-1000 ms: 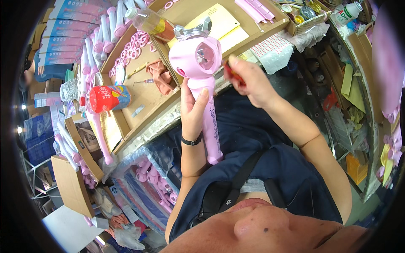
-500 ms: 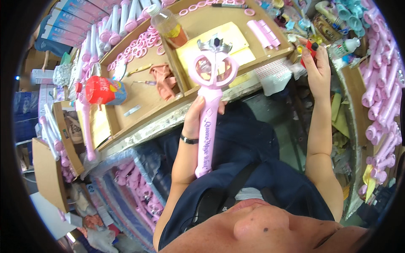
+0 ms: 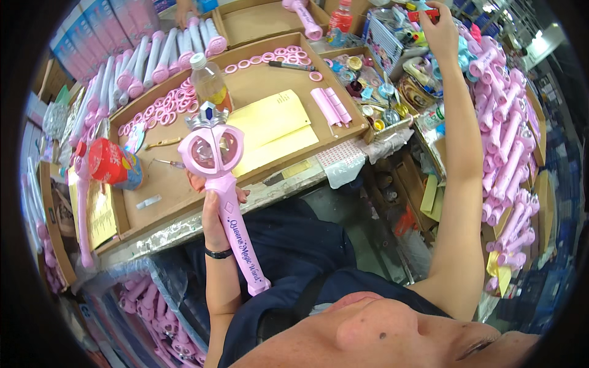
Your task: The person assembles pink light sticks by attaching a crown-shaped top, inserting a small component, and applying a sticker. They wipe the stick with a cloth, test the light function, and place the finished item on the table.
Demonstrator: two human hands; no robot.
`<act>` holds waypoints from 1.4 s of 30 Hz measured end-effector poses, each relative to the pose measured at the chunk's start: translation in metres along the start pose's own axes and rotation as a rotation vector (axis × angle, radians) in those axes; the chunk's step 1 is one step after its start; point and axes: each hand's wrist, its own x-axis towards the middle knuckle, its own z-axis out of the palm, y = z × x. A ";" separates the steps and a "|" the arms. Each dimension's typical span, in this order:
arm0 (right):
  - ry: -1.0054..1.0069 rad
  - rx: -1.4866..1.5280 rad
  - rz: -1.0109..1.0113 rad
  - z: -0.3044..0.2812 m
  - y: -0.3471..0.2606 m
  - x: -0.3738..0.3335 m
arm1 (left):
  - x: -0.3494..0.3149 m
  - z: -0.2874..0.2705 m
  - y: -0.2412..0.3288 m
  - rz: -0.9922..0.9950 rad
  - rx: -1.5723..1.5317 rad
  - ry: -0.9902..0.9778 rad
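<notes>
My left hand (image 3: 215, 214) is closed round the neck of a pink toy wand (image 3: 240, 242) with dark lettering on its shaft. The wand tilts, its clear round head (image 3: 213, 150) and silver crown with a blue gem pointing away from me over the tray. Stretched out to the far right, my right hand (image 3: 440, 35) pinches a small red and black object (image 3: 423, 15) whose kind I cannot make out. Below that hand lie small jars and bits of clutter. A salmon-coloured cloth (image 3: 195, 182) shows partly behind the wand's neck.
A cardboard tray (image 3: 270, 158) holds pink rings (image 3: 165, 107), a bottle (image 3: 210, 83), yellow paper (image 3: 270, 132), a marker (image 3: 291, 65) and a brush (image 3: 164, 143). A red-topped container (image 3: 110, 161) stands at left. Pink wand parts (image 3: 506, 135) are heaped at right; a co-worker's hand (image 3: 183, 12) is at the back.
The view has swung to the right. My right hand has reached farther out and away with the red object still in it. My left hand keeps hold of the wand, which now leans differently.
</notes>
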 end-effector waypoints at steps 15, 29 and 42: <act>-0.556 -0.491 0.074 0.130 0.105 0.047 | -0.013 -0.016 0.012 0.151 0.017 0.102; -1.507 1.203 0.451 0.002 -0.235 -0.245 | -0.011 -0.024 0.018 0.176 -0.105 0.106; -1.616 1.257 0.544 -0.050 -0.353 -0.363 | -0.047 -0.045 0.028 0.161 -0.123 0.186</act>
